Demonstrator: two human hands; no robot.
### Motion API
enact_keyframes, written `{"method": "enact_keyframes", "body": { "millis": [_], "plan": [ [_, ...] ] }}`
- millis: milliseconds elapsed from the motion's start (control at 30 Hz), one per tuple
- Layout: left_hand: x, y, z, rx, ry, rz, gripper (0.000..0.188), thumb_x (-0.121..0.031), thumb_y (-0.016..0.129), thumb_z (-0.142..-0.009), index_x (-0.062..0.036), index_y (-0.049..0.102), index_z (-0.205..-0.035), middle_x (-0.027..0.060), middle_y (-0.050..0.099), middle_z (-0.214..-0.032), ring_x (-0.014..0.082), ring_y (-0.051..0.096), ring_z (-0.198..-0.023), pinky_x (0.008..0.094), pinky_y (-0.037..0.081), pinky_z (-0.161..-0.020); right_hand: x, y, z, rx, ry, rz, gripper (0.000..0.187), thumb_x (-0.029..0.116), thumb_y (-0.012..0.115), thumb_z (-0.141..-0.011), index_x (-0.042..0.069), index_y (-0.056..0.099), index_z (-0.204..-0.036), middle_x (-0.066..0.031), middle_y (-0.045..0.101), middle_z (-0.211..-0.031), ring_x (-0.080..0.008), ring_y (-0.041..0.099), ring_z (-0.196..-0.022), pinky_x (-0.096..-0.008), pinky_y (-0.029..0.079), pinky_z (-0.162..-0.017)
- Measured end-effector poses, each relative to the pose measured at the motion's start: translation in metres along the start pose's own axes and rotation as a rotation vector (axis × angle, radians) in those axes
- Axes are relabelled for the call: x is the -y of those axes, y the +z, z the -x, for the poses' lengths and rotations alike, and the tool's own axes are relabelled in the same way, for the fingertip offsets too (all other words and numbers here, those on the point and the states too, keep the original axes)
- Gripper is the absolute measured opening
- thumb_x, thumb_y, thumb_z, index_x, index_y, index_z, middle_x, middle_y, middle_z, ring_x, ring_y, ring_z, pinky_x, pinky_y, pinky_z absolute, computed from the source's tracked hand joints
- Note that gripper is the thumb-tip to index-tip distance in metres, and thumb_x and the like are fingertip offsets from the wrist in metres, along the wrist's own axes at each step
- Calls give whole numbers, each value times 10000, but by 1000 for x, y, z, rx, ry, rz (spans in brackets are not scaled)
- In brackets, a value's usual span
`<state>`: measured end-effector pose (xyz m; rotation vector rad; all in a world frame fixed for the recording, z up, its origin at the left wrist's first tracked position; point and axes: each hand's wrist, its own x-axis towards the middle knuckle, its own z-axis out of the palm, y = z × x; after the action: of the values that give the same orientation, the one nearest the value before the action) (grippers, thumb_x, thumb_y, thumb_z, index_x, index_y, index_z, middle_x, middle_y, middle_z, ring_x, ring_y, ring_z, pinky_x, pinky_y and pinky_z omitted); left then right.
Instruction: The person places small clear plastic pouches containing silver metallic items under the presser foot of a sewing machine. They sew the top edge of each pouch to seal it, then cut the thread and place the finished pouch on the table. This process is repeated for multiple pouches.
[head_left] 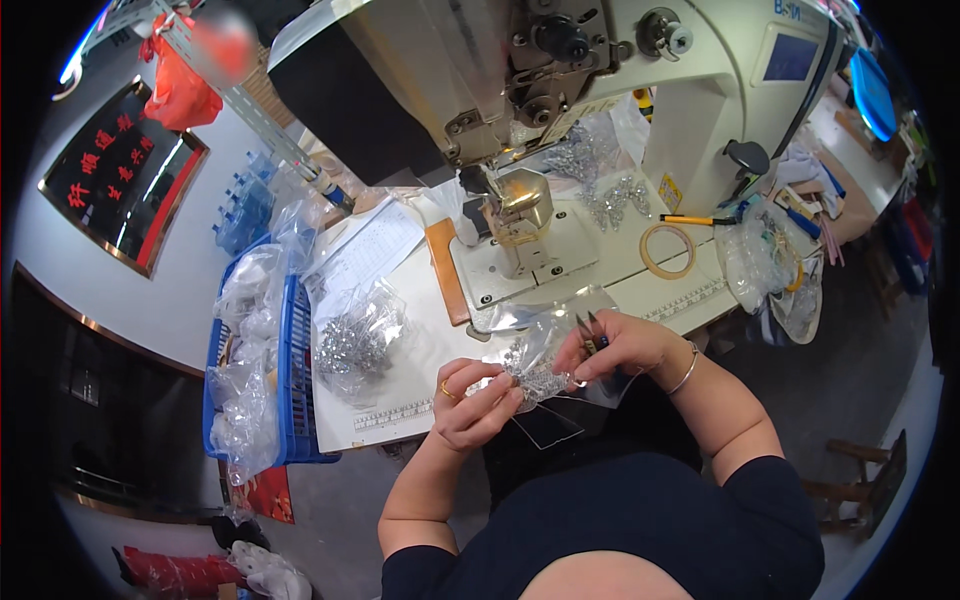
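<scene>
Silver rhinestone-like trim [540, 383] stretches between my hands at the table's front edge. My left hand [472, 405] is closed in a pinch on its left end. Small dark-bladed thread snips [588, 332] are tucked in my right hand [628, 347], blades pointing away from me. My right fingertips are also at the trim's right end; whether they grip it I cannot tell. A clear plastic sheet or bag [545, 335] lies under and behind the trim. Just beyond stands the sewing machine's needle area [520, 225] with its metal plate [530, 268].
Bagged silver trim [358, 345] lies at left, by papers [370, 245] and a blue crate [295, 370] of plastic bags. More silver pieces [615, 203] are behind the needle. At right are a tape roll [667, 250], an orange-handled tool [690, 220] and a filled plastic bag [760, 260].
</scene>
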<state>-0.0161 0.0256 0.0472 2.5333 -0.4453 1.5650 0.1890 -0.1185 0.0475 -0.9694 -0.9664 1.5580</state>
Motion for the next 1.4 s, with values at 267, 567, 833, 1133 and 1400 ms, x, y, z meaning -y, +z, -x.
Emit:
{"method": "enact_keyframes", "body": {
  "millis": [267, 567, 833, 1133, 1400],
  "plan": [
    [6, 8, -6, -25, -1340, 921, 207, -34, 691, -760, -6, 564, -921, 40, 603, -816, 113, 577, -715, 257, 480, -636, 7, 10, -9, -358, -247, -5, 313, 93, 652, -786, -13, 614, -1078, -95, 637, -967, -85, 537, -729, -197, 430, -596],
    [-15, 41, 5, -157, -1464, 1212, 344, -11, 670, -787, 14, 532, -1100, 66, 616, -922, 110, 583, -800, 244, 482, -698, -11, 27, -26, -594, -170, 186, 345, 108, 722, -756, 32, 619, -1077, 39, 563, -735, -43, 489, -636, -194, 428, -617],
    [-20, 38, 18, -221, -1569, 1494, 385, -253, 352, -978, -11, 469, -1254, 93, 574, -1142, 182, 574, -1007, 332, 485, -812, -18, 32, -23, -665, -310, 225, 510, 91, 724, -760, 52, 537, -1233, 51, 531, -720, -32, 488, -630, -189, 420, -598],
    [-25, 40, 15, -273, -1617, 1448, 387, -254, 352, -973, -5, 468, -1245, 97, 585, -1114, 192, 588, -971, 352, 491, -797, -32, 27, -25, -777, -406, 177, 221, 69, 704, -781, 32, 612, -978, 19, 579, -758, -46, 514, -655, -192, 430, -607],
    [-23, 41, 21, -292, -1640, 1465, 394, -259, 359, -970, -14, 469, -1258, 97, 568, -1158, 187, 565, -1011, 346, 470, -824, -24, 29, -22, -724, -302, 120, 124, 88, 670, -818, 1, 607, -880, -29, 627, -764, -91, 596, -665, -223, 463, -616]
  ]
}}
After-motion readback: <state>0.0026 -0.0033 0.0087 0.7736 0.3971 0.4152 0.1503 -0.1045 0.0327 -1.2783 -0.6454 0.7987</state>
